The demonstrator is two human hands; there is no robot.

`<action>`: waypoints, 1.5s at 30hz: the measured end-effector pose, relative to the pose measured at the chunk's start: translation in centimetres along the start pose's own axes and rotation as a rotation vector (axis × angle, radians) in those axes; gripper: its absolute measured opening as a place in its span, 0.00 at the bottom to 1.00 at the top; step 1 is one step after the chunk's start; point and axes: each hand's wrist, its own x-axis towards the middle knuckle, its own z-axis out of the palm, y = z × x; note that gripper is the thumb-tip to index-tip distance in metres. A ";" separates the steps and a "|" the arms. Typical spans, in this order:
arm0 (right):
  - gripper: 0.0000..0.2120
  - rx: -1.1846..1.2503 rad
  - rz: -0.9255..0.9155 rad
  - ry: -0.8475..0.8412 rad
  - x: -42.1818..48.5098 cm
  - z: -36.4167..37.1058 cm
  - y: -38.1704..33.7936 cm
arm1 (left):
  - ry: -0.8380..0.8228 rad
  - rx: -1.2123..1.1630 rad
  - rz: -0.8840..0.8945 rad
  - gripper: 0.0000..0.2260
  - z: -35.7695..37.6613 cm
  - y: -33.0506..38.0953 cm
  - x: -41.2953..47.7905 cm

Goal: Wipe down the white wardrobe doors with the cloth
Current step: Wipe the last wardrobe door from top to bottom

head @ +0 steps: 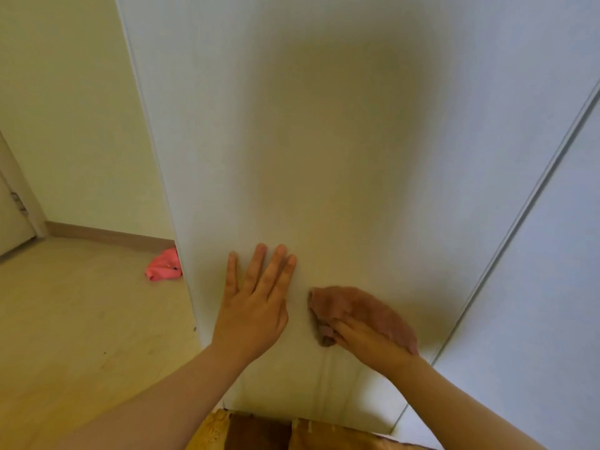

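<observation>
At the far left, a bare floor [81, 319] runs to the wall [65, 108], and a crumpled pink thing [164, 266] lies on it just beside the wardrobe's corner, playing no part in the wiping. Next comes the near wardrobe door [324, 141], which fills most of the view. The left hand [251, 306] is laid flat against its lower part, fingers straight and spread, holding nothing; I judge it is bracing the panel. Just to its right, a little lower and not touching it, the cloth [354, 308] is pressed to the same door under the right hand [373, 344]. This brownish rag is bunched at its lower left edge. The visible fingers lie stretched along the cloth, but that area is blurred, so I cannot tell whether any of them curl round it. Further right, past a vertical seam [519, 222], stands the second door [535, 254], with neither hand nor cloth on it. As for progress, wiping looks to be under way low on the near door, but the surface shows no wet streaks or cleaned patches that would mark what is finished. The upper part may or may not be done — nothing here settles it. By my reading the second door is probably yet to be done, along with whatever remains of this one.
</observation>
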 end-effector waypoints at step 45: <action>0.31 -0.098 0.679 1.051 0.2 2.1 0.0 | 0.045 -0.064 -0.130 0.36 0.9 2.5 0.0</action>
